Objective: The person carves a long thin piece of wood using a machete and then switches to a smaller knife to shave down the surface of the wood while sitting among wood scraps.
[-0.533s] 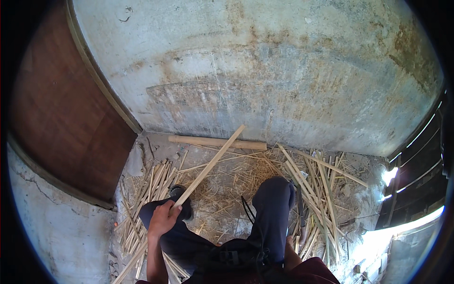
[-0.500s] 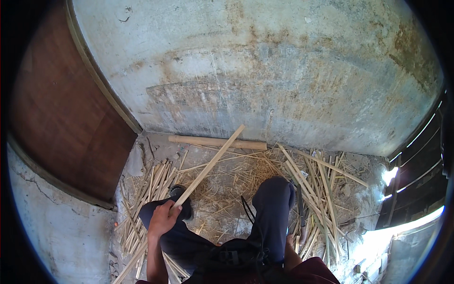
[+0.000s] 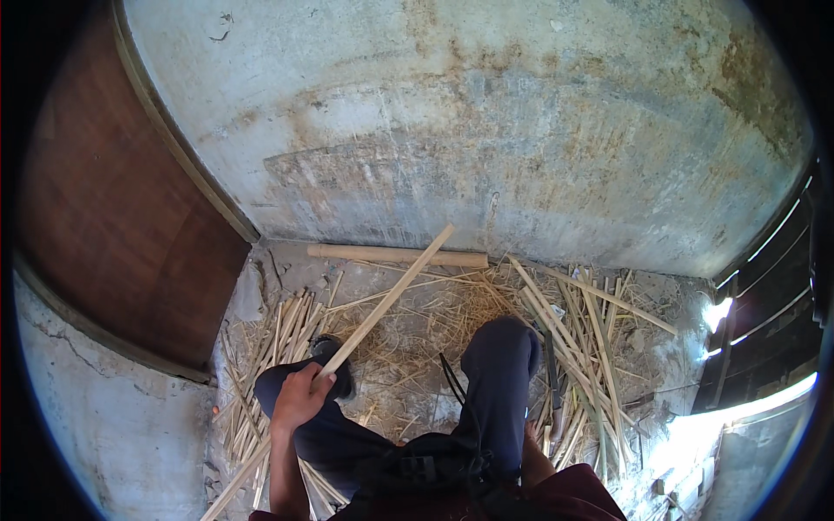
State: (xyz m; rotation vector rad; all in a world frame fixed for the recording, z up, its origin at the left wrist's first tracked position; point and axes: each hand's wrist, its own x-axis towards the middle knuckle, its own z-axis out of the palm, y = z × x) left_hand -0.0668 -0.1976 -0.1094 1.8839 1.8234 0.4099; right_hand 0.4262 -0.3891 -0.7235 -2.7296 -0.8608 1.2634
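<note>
My left hand [image 3: 300, 396] rests over my left knee, its fingers closed around a long, pale split-bamboo strip [image 3: 393, 295]. The strip slants up and away to the right, its far tip in front of the wall. Beside my right thigh, my right hand [image 3: 531, 441] is mostly hidden by the leg, and its fingers do not show clearly. Close to it lies a knife [image 3: 552, 375] with a long dark blade, its wooden handle [image 3: 557, 425] toward me.
Bamboo strips are heaped on the left [image 3: 291, 330] and right [image 3: 599, 347]. A bamboo pole [image 3: 373, 253] lies along the stained wall [image 3: 452, 130]. Shavings [image 3: 417, 347] litter the floor between my legs. A brown door panel [image 3: 130, 200] stands left; dark slats [image 3: 756, 321] close the right side.
The strip's far tip has shifted very slightly up and right. My left hand keeps its grip, and the view has tilted a little; otherwise the scene looks the same.
</note>
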